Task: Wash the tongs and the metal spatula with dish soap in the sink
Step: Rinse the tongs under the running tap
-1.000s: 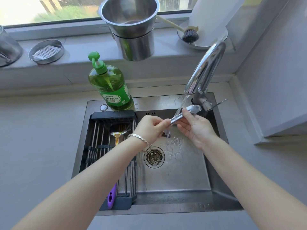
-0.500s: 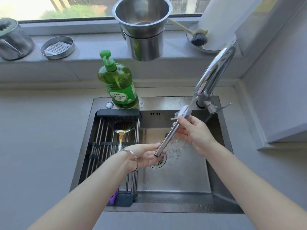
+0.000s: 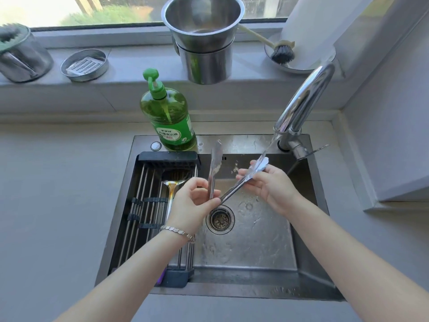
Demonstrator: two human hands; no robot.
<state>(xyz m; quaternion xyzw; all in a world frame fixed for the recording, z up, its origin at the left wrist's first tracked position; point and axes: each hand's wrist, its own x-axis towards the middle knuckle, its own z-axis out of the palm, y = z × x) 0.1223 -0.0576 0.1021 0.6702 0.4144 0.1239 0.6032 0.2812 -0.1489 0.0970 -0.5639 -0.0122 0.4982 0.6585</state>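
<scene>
- Your left hand (image 3: 193,202), nearest the front rim of the sink (image 3: 232,290), has its grip closed: thumb and curled fingers pinch the joined end of the tongs (image 3: 234,192).
- The tongs stand spread in a V above the drain (image 3: 220,219). One arm points up and away, free of either hand; the other slants right into your right hand (image 3: 270,185).
- Your right hand's grip is closed as well, its fingers wrapped about the tip of that slanted arm.
- The metal spatula (image 3: 171,184) lies apart from both hands on the rack (image 3: 139,205) across the left of the sink, head toward the back.
- The faucet (image 3: 306,96) runs; its stream (image 3: 270,145) lands on the held tip.
- The dish soap bottle (image 3: 170,122) stands upright on the back ledge, just behind the rack and untouched.
- Steel pots (image 3: 204,43) and a brush (image 3: 282,52) sit on the sill, well beyond.
- Step in hand, as judged: wetting or rinsing the tongs. Suds cannot be told from splashing water.
- Next move, as judged: turn the free arm into the stream. If no soap is on yet, release one hand for the pump. The spatula awaits its turn.
</scene>
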